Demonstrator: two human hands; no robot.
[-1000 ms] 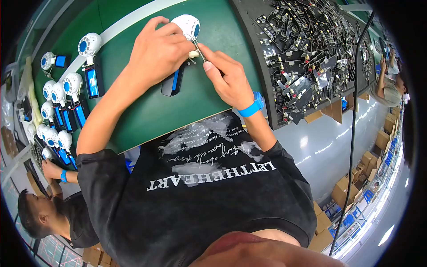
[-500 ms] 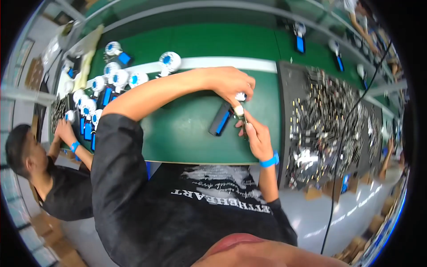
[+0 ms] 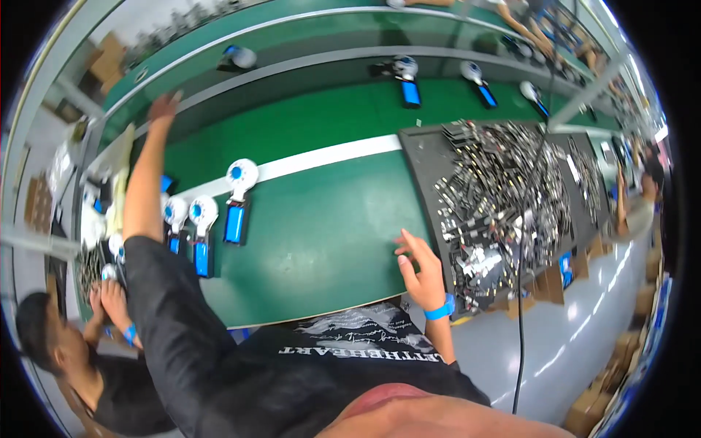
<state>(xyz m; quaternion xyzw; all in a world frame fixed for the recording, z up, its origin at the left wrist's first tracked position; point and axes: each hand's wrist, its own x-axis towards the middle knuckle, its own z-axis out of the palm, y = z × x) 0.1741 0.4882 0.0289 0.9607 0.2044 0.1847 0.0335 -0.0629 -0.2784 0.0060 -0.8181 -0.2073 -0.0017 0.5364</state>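
My left arm stretches far to the left across the bench, its hand (image 3: 164,109) over the green strip near the back rail. That hand is small and smeared, so its grip does not show clearly. My right hand (image 3: 422,274) hovers above the green work surface (image 3: 321,219), fingers apart and nothing in them. Between my arms, on the left part of the surface, lies an opened handheld fan (image 3: 242,175) with a round white head and a blue cell in its dark handle. Two similar fans (image 3: 203,212) (image 3: 175,212) lie beside it, close to my left sleeve.
A dark tray (image 3: 420,171) heaped with small black and metallic parts (image 3: 504,190) stands right of my right hand. More fans (image 3: 407,69) (image 3: 472,73) rest on the far green strip. A black cable (image 3: 521,328) hangs at right. A co-worker's hands (image 3: 109,299) work at left.
My left hand has swung from the middle to the far left. My right hand has opened and moved away from the fan it was working on. The view has shifted.
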